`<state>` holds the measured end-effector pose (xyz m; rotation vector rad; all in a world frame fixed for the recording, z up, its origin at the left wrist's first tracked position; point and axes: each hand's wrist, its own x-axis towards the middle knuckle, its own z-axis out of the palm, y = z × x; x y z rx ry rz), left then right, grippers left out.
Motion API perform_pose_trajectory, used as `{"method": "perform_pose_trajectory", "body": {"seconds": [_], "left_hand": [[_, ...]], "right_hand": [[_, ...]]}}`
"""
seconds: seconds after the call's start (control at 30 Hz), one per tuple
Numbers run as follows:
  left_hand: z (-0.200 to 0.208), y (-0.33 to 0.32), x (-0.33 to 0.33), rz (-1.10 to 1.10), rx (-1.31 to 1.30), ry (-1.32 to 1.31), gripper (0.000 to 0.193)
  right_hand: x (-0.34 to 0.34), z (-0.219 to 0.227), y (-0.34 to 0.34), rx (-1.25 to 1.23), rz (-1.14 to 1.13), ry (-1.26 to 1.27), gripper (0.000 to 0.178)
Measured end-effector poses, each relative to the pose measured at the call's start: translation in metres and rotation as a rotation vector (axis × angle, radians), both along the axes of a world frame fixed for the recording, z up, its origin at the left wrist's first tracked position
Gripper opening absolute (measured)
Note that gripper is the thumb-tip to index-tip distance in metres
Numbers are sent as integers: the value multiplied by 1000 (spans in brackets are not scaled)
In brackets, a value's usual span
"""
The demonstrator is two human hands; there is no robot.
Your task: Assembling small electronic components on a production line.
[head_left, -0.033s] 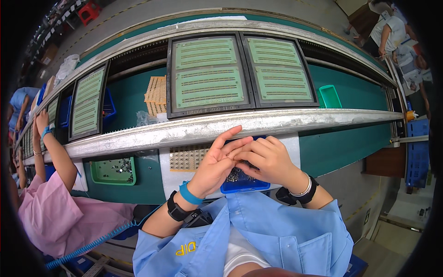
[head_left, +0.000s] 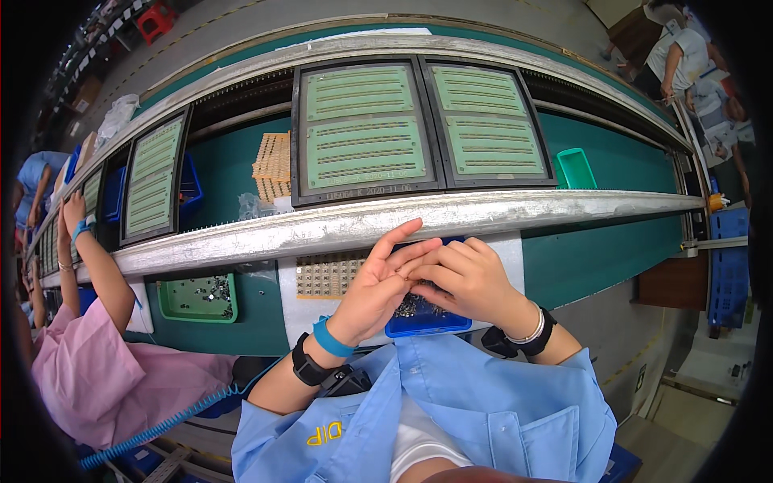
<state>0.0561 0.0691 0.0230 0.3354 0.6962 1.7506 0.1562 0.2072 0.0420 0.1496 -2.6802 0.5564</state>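
Observation:
My left hand (head_left: 373, 291) and my right hand (head_left: 465, 279) meet fingertip to fingertip above a blue tray (head_left: 429, 325). The left thumb is pressed against its other fingers, with the index finger raised. My right hand's thumb and fingers are pinched together at the same spot. Whatever lies between the fingertips is too small to make out. Small metal parts lie in the tray, partly hidden by my hands. Left of my hands, a tan panel with rows of small parts (head_left: 320, 276) rests on a white sheet (head_left: 298, 315).
A metal rail (head_left: 338, 223) runs across in front of my hands. Beyond it stand black frames with green circuit boards (head_left: 366, 153), a tan stack (head_left: 272, 167) and a green tray (head_left: 576, 169). A co-worker in pink (head_left: 121, 370) reaches over the rail at left, near another green tray (head_left: 163, 302).

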Motion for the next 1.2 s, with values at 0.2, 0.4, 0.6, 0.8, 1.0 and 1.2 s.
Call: {"method": "perform_pose_trajectory", "body": {"seconds": [0.2, 0.4, 0.6, 0.8, 1.0, 1.2], "left_hand": [[0, -1, 1, 13, 14, -15, 59], [-17, -4, 3, 4, -69, 84, 44], [-22, -7, 1, -91, -208, 36, 20], [-36, -6, 1, -72, -176, 60, 12], [-34, -5, 0, -29, -111, 24, 14], [-36, -2, 1, -56, -57, 169, 23]], "right_hand": [[1, 6, 1, -3, -7, -49, 17], [0, 5, 3, -37, -46, 2, 15], [1, 4, 10, -99, -80, 68, 17], [-4, 9, 11, -164, -38, 26, 19], [-47, 44, 35, 49, 99, -18, 16], [-184, 38, 84, -149, -50, -150, 17]]}}
